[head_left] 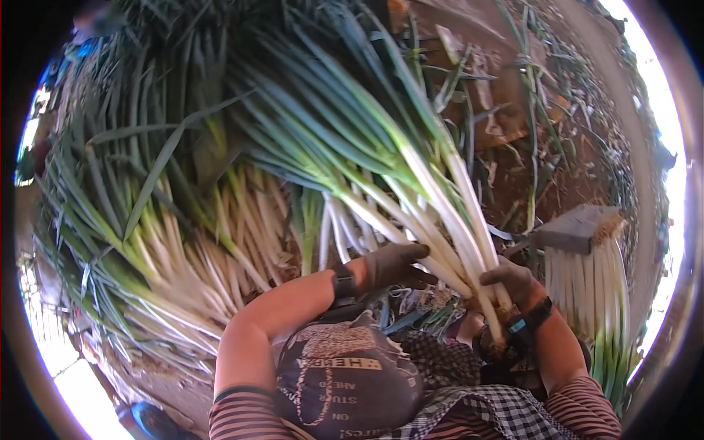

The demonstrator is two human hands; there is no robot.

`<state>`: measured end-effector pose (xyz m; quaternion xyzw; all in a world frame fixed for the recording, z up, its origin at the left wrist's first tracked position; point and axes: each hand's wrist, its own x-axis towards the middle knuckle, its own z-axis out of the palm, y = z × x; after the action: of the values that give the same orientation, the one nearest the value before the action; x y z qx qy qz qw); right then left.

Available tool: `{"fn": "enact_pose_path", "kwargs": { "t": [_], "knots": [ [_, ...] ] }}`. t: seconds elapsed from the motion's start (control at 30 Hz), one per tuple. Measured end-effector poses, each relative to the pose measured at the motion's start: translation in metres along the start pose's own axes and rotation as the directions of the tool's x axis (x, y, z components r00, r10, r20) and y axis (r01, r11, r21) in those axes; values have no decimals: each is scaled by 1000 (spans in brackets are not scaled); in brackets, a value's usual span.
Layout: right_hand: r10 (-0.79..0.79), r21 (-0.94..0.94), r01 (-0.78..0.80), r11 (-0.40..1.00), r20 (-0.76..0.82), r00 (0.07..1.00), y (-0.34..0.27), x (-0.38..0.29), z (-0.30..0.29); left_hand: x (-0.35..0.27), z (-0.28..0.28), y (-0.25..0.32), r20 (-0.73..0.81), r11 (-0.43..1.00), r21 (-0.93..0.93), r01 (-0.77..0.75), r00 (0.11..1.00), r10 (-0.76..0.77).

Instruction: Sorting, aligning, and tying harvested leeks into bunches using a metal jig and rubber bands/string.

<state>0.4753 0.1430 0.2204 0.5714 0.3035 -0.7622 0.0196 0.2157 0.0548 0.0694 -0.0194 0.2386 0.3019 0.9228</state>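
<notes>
My gloved right hand (511, 280) grips several long leek-like green onions (448, 220) by their white stalks, close to the roots. Their roots hang over my lap, and the green leaves fan away to the upper left. Beside the outermost stalk is my gloved left hand (399, 267), thumb and fingers spread; whether it touches the stalk is hard to tell. Both wrists carry dark bands. Under the held stalks, more white stalks (341, 228) lie on the ground.
A large heap of untrimmed onions (214, 264) covers the left side. At right, a row of white stalks (586, 286) stands against a grey block-like piece (575, 231). Loose leaves (532, 137) and brown sheeting (495, 110) litter the upper right. A dark printed cushion-like thing (346, 379) is before me.
</notes>
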Motion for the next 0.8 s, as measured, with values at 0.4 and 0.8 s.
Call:
{"fn": "enact_pose_path", "kwargs": {
  "t": [0.4,0.8],
  "knots": [
    [-201,-508,172,844,-3,980,18,1,-20,-30,-29,33,-233,787,588,185,971,-54],
    [-81,-357,98,929,61,995,12,-17,-4,-49,1,63,337,-673,719,175,759,557]
  ]
}}
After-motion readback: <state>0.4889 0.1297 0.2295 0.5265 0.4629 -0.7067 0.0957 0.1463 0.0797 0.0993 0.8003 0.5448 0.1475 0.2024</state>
